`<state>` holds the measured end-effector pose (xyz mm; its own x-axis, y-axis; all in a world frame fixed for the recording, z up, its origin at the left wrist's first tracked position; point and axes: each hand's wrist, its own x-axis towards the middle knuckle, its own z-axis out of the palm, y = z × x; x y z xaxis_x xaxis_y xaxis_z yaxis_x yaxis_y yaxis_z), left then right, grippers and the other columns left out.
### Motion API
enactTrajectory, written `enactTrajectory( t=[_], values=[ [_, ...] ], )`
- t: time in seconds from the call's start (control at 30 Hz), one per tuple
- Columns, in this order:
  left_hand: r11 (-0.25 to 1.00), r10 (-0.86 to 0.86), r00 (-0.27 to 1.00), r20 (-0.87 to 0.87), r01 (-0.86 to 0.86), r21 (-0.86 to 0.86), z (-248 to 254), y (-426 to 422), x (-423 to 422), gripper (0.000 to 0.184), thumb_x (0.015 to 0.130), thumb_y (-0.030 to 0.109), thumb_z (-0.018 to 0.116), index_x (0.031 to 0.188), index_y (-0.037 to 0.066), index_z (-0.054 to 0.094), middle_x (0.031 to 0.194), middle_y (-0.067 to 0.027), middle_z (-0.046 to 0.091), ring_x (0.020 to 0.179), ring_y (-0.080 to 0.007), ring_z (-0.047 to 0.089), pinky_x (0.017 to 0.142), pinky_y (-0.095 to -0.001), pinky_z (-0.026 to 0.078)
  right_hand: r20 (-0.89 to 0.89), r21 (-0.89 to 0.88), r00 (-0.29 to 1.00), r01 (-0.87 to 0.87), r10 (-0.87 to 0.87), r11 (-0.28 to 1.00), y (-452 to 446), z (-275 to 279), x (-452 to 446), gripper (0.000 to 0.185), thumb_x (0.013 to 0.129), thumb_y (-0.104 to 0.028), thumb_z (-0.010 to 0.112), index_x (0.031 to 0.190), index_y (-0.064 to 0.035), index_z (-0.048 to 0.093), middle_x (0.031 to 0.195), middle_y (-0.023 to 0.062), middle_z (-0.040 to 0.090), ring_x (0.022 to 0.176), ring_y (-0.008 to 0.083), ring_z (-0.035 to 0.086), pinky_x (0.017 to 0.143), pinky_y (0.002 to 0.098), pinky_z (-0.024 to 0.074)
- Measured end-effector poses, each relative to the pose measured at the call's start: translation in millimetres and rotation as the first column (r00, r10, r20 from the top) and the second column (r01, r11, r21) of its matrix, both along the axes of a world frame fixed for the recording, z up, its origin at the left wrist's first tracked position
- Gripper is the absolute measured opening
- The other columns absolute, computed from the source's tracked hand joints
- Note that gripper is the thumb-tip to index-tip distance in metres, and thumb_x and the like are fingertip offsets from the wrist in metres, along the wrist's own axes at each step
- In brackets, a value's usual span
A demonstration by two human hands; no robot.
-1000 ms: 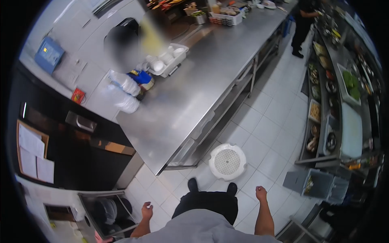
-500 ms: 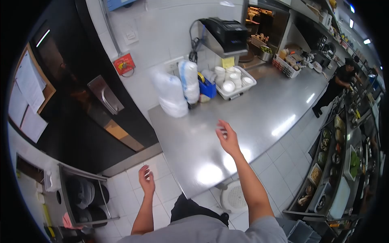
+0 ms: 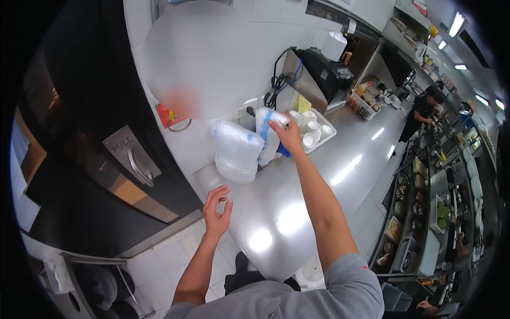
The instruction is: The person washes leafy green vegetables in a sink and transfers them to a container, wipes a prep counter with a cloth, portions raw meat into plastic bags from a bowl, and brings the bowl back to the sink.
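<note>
My right hand (image 3: 289, 136) reaches across the steel counter (image 3: 281, 183), fingers curled on the upper end of a narrow, clear plastic sleeve with blue print (image 3: 270, 125). What is inside the sleeve I cannot make out. Left of it, and touching it, stands a wider clear plastic pack (image 3: 237, 151) with whitish contents. My left hand (image 3: 217, 210) hovers near the counter's left corner, fingers apart and bent, holding nothing. Behind my right hand, a blue object (image 3: 283, 152) is mostly hidden. Close by sits a white tray (image 3: 324, 139) of white cups (image 3: 309, 140).
A black printer (image 3: 325, 72) sits on a wall shelf with hanging cables. Further along the counter is a white basket (image 3: 361, 103). A black door (image 3: 79, 159) stands at left. Food containers (image 3: 404, 212) line the right station, where a person in black (image 3: 424, 114) stands.
My right hand has moved forward from over the bare counter to the narrow sleeve, which now leans. My left hand has risen toward the counter's left edge. The view has shifted.
</note>
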<state>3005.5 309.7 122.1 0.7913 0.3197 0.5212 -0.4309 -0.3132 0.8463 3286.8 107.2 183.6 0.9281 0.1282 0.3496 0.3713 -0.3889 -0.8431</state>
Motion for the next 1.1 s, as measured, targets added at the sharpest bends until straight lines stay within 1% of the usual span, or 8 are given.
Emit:
enactTrajectory(
  t=[0.27,0.4,0.5,0.57,0.77,1.0,1.07,1.1],
  values=[
    [0.984,-0.179,0.982,0.068,0.179,-0.005,17.6,-15.3,92.7,0.028,0.086,0.000,0.066,0.113,0.002,0.065,0.115,-0.0125,0.066,0.102,-0.0229,0.064,0.083,-0.0320,0.052,-0.023,0.081,0.999,-0.037,0.039,0.996,4.1,-61.0,11.8,0.079,0.069,-0.033,0.087,0.131,-0.0038,0.049,0.119,0.0153,0.065,0.109,0.0270,0.063,0.097,0.0377,0.0484],
    [0.888,-0.458,0.861,-0.222,0.428,-0.168,-55.9,-50.2,109.7,0.038,0.085,0.005,0.070,0.122,0.003,0.060,0.120,-0.0128,0.064,0.106,-0.0214,0.063,0.089,-0.0312,0.051,0.001,0.026,0.988,0.155,-0.155,0.988,4.8,-52.2,-5.5,0.070,0.067,-0.030,0.086,0.123,-0.0021,0.055,0.113,0.0154,0.069,0.104,0.0268,0.067,0.092,0.0376,0.0512],
    [0.885,-0.457,0.796,-0.396,0.364,-0.290,-99.1,-87.8,113.1,0.065,0.084,0.012,0.075,0.140,0.003,0.044,0.136,-0.0172,0.054,0.118,-0.0280,0.058,0.096,-0.0352,0.048,0.014,0.118,0.999,0.039,-0.041,0.992,-20.1,-73.8,5.1,0.066,0.067,-0.030,0.086,0.119,-0.0020,0.059,0.108,0.0159,0.070,0.100,0.0270,0.069,0.089,0.0379,0.0527],
    [0.974,-0.226,0.887,-0.402,0.214,-0.073,-118.6,-104.5,120.2,0.093,0.080,0.020,0.081,0.150,0.001,0.024,0.149,-0.0221,0.038,0.131,-0.0363,0.047,0.106,-0.0420,0.041,0.014,0.129,0.997,0.073,-0.076,0.989,-24.9,-52.3,-14.6,0.058,0.068,-0.026,0.086,0.115,-0.0010,0.062,0.105,0.0148,0.071,0.097,0.0248,0.068,0.087,0.0369,0.0530],
    [0.994,-0.059,0.954,-0.295,0.084,0.070,-109.6,-133.8,133.7,0.109,0.073,0.031,0.086,0.150,-0.004,0.017,0.150,-0.0288,0.031,0.138,-0.0429,0.035,0.116,-0.0479,0.026,0.047,0.006,0.999,0.025,-0.026,1.000,-46.1,-27.1,-80.8,0.063,0.064,-0.020,0.085,0.119,-0.0015,0.061,0.106,0.0173,0.070,0.098,0.0314,0.068,0.089,0.0380,0.0529],
    [0.957,-0.167,0.982,-0.088,0.183,0.226,-171.1,-118.0,133.4,0.089,0.081,0.032,0.078,0.144,-0.005,0.028,0.143,-0.0266,0.040,0.132,-0.0375,0.042,0.112,-0.0465,0.031,-0.003,0.132,0.971,0.239,-0.240,0.962,-47.3,-142.3,-152.2,0.085,0.062,-0.036,0.087,0.132,-0.0055,0.050,0.123,0.0183,0.060,0.115,0.0388,0.057,0.099,0.0483,0.0438],
    [0.879,-0.387,0.916,-0.102,0.333,-0.340,-172.8,-123.5,133.3,0.068,0.088,0.028,0.069,0.138,-0.007,0.038,0.135,-0.0230,0.048,0.123,-0.0332,0.049,0.108,-0.0454,0.037,-0.134,0.084,0.977,0.176,-0.164,0.981,-55.1,-126.1,-160.8,0.094,0.062,-0.039,0.088,0.139,-0.0072,0.044,0.135,0.0179,0.052,0.124,0.0377,0.051,0.104,0.0494,0.0394],
    [0.919,-0.392,0.898,-0.197,0.389,-0.055,-194.2,-99.3,143.4,0.062,0.090,0.025,0.068,0.136,-0.007,0.041,0.133,-0.0214,0.051,0.119,-0.0312,0.052,0.106,-0.0445,0.039,-0.108,0.119,0.982,0.168,-0.156,0.979,-50.2,-142.0,-155.9,0.100,0.060,-0.040,0.088,0.141,-0.0065,0.041,0.137,0.0193,0.050,0.126,0.0390,0.049,0.107,0.0484,0.0382]
  ],
)
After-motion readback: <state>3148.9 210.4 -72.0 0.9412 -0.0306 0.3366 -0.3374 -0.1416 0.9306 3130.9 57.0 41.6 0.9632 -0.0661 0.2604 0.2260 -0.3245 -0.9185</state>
